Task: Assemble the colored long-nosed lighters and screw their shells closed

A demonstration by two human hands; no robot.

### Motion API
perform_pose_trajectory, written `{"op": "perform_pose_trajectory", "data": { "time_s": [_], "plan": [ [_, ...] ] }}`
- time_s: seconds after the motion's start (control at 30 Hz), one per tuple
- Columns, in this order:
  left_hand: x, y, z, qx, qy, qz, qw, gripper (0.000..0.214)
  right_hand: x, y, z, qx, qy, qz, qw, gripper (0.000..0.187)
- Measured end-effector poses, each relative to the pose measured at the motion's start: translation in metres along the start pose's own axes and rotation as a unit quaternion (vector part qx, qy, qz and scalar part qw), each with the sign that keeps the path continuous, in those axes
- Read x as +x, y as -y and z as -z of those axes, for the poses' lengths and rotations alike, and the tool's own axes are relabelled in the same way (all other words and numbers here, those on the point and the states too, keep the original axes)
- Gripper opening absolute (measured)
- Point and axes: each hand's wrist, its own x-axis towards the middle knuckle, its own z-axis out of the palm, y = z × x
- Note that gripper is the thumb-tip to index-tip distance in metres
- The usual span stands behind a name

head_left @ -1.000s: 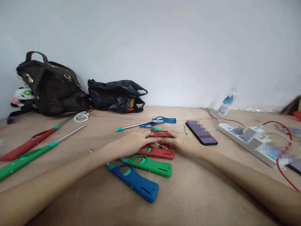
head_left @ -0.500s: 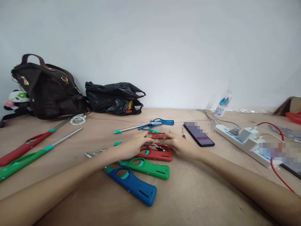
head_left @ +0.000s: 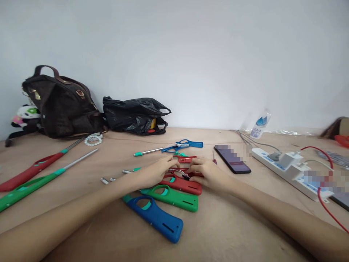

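My left hand (head_left: 156,171) and my right hand (head_left: 207,173) meet over an opened red lighter handle (head_left: 183,183) with small wires showing at its middle. Both hands curl their fingers around that red piece and pinch at it. Just beyond my fingers lies another red shell half (head_left: 185,159). A green lighter handle (head_left: 172,197) and a blue lighter handle (head_left: 158,217) lie side by side in front of my hands. Farther back rests a half-open blue lighter with a metal tube (head_left: 170,147).
Two long lighters, red (head_left: 29,171) and green (head_left: 29,185), lie at the left. Small metal parts (head_left: 107,179) sit by my left forearm. A brown bag (head_left: 61,105) and black plastic bag (head_left: 135,114) stand by the wall. A phone (head_left: 232,159), power strip (head_left: 289,165) and bottle (head_left: 260,123) are right.
Both hands have drawn slightly nearer, from the far red shell half onto the opened red handle. The view shifted a little; small metal parts by my left forearm came into sight.
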Motion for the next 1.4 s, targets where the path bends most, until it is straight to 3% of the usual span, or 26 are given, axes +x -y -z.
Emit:
{"op": "perform_pose_trajectory", "data": {
  "time_s": [0.13, 0.3, 0.43, 0.8, 1.03, 1.17, 1.3, 1.4],
  "plan": [
    [0.001, 0.0, 0.0, -0.003, -0.007, 0.015, 1.0, 0.03, -0.001, 0.006, 0.0, -0.019, -0.02, -0.008, 1.0, 0.022],
    [0.002, -0.001, 0.0, -0.012, -0.001, 0.013, 1.0, 0.028, 0.0, 0.008, 0.0, -0.025, -0.005, -0.01, 1.0, 0.007],
    [0.003, -0.004, 0.002, -0.002, -0.005, 0.016, 1.0, 0.02, 0.0, 0.007, -0.002, -0.003, -0.003, 0.001, 1.0, 0.009],
    [0.004, -0.007, 0.005, 0.037, -0.001, 0.015, 0.999, 0.028, 0.0, 0.0, -0.005, 0.13, -0.048, -0.118, 0.983, 0.008],
    [0.006, -0.011, 0.011, 0.028, 0.009, 0.027, 0.999, 0.029, -0.001, -0.008, -0.014, 0.205, -0.066, -0.142, 0.966, 0.007],
    [0.006, 0.002, 0.019, -0.027, 0.016, 0.052, 0.998, 0.026, -0.001, -0.009, -0.015, 0.202, -0.069, -0.14, 0.967, 0.006],
    [0.006, 0.03, 0.027, -0.039, -0.052, 0.106, 0.992, 0.027, -0.001, -0.008, -0.014, 0.192, -0.065, -0.132, 0.97, 0.005],
    [0.011, 0.043, 0.031, 0.005, -0.083, 0.102, 0.991, 0.023, -0.001, -0.007, -0.013, 0.191, -0.065, -0.136, 0.97, 0.005]
  ]
}}
